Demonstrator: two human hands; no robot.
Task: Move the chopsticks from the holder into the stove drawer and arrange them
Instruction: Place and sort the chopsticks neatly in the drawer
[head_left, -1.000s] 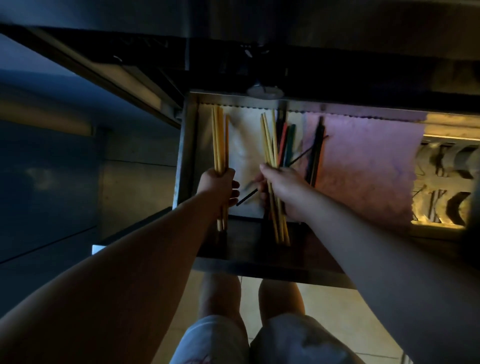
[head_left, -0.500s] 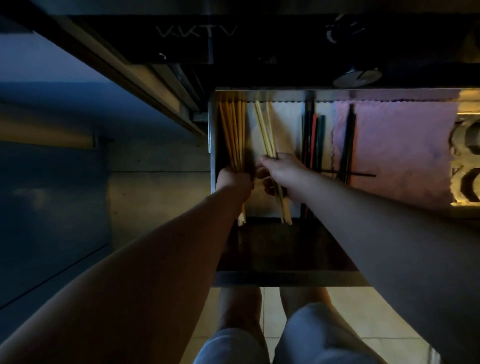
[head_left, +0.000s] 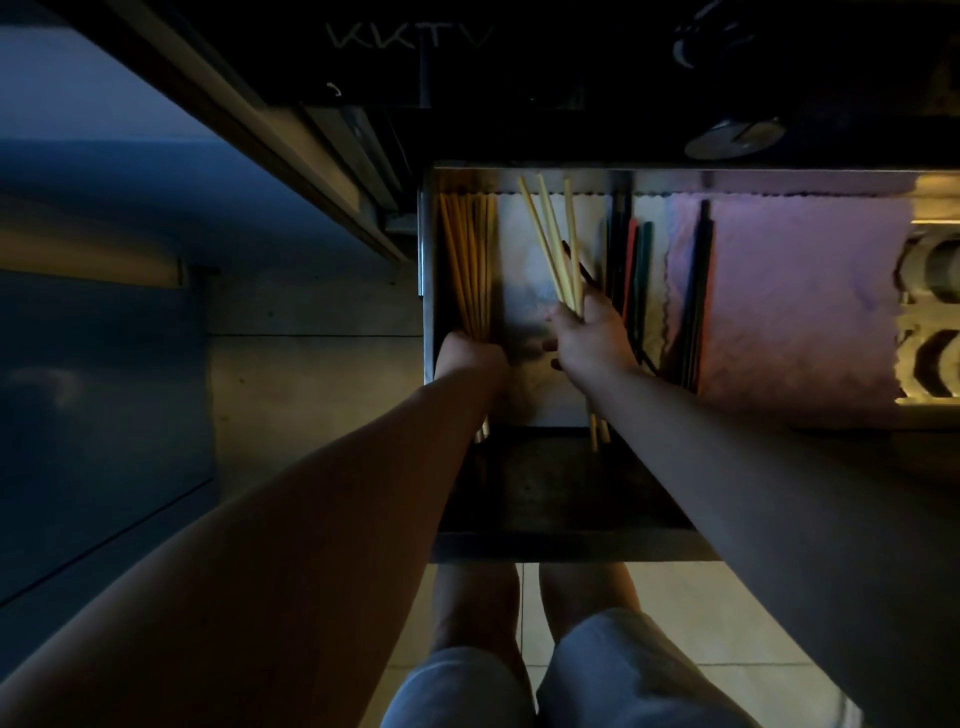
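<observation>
The stove drawer (head_left: 566, 545) stands pulled out in front of me. My left hand (head_left: 470, 358) presses a bundle of yellow chopsticks (head_left: 467, 260) flat against the drawer's left wall. My right hand (head_left: 592, 340) grips three pale yellow chopsticks (head_left: 553, 239), fanned out and tilted up over the white liner; their lower ends stick out below my wrist. To the right lie dark, red and green chopsticks (head_left: 631, 270) in a row. Further right, a black pair (head_left: 698, 280) rests on the pink cloth. No holder is in view.
A pink cloth (head_left: 795, 312) lines the right half of the drawer, a white liner (head_left: 524, 291) the left. A dark stove front with a round knob (head_left: 732, 140) hangs above. Cabinet panels (head_left: 104, 364) stand on the left. My knees (head_left: 519, 675) and the tiled floor are below.
My right hand lifted the pale chopsticks and moved right, away from the left bundle. The loose black chopstick no longer lies across the cloth. My left hand settled its bundle against the wall.
</observation>
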